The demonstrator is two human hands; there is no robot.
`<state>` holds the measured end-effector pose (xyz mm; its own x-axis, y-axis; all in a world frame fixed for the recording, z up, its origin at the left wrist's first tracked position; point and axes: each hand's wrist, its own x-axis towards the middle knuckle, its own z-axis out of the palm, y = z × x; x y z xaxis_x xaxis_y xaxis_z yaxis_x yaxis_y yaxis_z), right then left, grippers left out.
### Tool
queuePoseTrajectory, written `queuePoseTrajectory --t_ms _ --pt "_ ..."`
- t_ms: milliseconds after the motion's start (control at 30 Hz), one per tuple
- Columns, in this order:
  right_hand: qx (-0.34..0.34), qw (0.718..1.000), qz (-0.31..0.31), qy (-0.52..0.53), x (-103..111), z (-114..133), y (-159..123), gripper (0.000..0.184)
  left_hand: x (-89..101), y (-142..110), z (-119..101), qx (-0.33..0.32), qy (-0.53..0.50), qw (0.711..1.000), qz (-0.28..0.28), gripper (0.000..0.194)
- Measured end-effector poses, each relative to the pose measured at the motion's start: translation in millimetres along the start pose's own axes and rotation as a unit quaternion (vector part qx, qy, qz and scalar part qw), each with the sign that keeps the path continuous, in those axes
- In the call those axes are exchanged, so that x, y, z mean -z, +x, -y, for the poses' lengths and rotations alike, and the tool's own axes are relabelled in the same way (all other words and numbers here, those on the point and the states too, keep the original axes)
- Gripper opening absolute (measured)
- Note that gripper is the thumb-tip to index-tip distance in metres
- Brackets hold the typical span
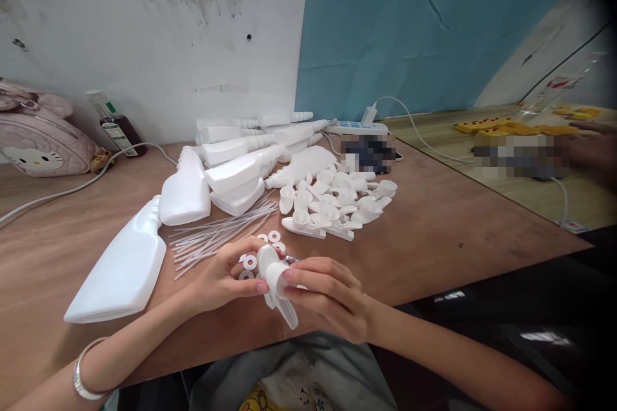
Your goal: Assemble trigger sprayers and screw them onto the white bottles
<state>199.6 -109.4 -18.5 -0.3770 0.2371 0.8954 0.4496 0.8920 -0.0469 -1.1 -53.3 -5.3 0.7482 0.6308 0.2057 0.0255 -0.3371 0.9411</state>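
Observation:
Both my hands meet over the near edge of the brown table (434, 231). My right hand (328, 295) is closed around a white plastic spray trigger head (274, 282), its lever pointing down. My left hand (224, 276) pinches the same trigger head at its cap end. Small white washer rings (270, 237) lie on the table just beyond my fingers. A fan of thin clear dip tubes (216, 234) lies to the left of them. A silver bangle (84, 369) sits on my left wrist.
Several white spray bottles (125, 270) lie on their sides across the table's middle. A heap of white trigger heads (337, 202) sits behind the rings. A pink bag (38, 141), a dark bottle (113, 122) and a power strip (357, 127) stand at the back. Another person's hand (592, 141) shows far right.

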Motion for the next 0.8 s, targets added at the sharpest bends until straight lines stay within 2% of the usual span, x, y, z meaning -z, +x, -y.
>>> queuePoseTrajectory --t_ms 67,100,167,200,267,333,367,433,500,533,567,600,633,733,800 --pt "-0.06 0.997 -0.026 0.037 -5.7 3.1 -0.2 0.021 -1.9 0.2 0.7 -0.001 -0.026 0.999 -0.028 0.036" --pt "-0.107 0.991 -0.04 0.066 -7.5 5.0 0.0 0.024 -2.2 0.1 1.1 -0.006 -0.024 0.998 -0.059 0.033" --pt "-0.237 0.956 -0.048 0.164 -9.0 8.9 2.0 0.029 -0.2 -1.4 1.4 -0.042 0.03 0.99 -0.133 0.025" --pt "-0.304 0.924 -0.043 0.23 -8.8 10.7 4.0 0.033 2.3 -2.8 1.4 -0.083 0.086 0.98 -0.161 0.021" --pt "-0.406 0.837 -0.013 0.366 -7.5 13.3 9.1 0.041 9.3 -7.3 1.2 -0.198 0.25 0.933 -0.168 0.027" --pt "-0.476 0.735 0.014 0.482 -6.2 14.7 14.4 0.039 16.2 -12.6 1.3 -0.289 0.409 0.856 -0.128 0.039" --pt "-0.507 0.678 0.017 0.532 -5.8 15.2 16.5 0.034 18.4 -14.8 1.5 -0.309 0.465 0.823 -0.101 0.042" --pt "-0.568 0.548 0.005 0.614 -5.9 15.9 19.2 0.027 19.3 -16.7 1.7 -0.324 0.538 0.776 -0.052 0.042" --pt "-0.621 0.423 -0.031 0.659 -6.5 16.8 20.3 0.027 16.0 -14.2 0.7 -0.365 0.581 0.727 -0.034 0.032" --pt "-0.643 0.376 -0.05 0.665 -6.9 17.2 20.6 0.027 13.7 -11.6 -0.5 -0.393 0.594 0.701 -0.042 0.027" --pt "-0.66 0.343 -0.067 0.665 -7.2 17.5 20.9 0.026 11.4 -8.5 -2.2 -0.423 0.598 0.679 -0.056 0.023" --pt "-0.671 0.326 -0.081 0.662 -7.4 17.6 21.4 0.025 9.7 -5.4 -4.2 -0.446 0.594 0.666 -0.07 0.021" --pt "-0.677 0.32 -0.09 0.656 -7.4 17.5 21.9 0.023 8.9 -2.7 -6.4 -0.459 0.585 0.664 -0.08 0.02" --pt "-0.682 0.33 -0.111 0.643 -6.5 15.7 24.0 0.024 11.3 0.2 -11.5 -0.454 0.561 0.686 -0.097 0.018" --pt "-0.684 0.33 -0.139 0.636 -5.5 14.1 24.9 0.029 14.5 -1.6 -12.2 -0.44 0.54 0.704 -0.135 0.015"
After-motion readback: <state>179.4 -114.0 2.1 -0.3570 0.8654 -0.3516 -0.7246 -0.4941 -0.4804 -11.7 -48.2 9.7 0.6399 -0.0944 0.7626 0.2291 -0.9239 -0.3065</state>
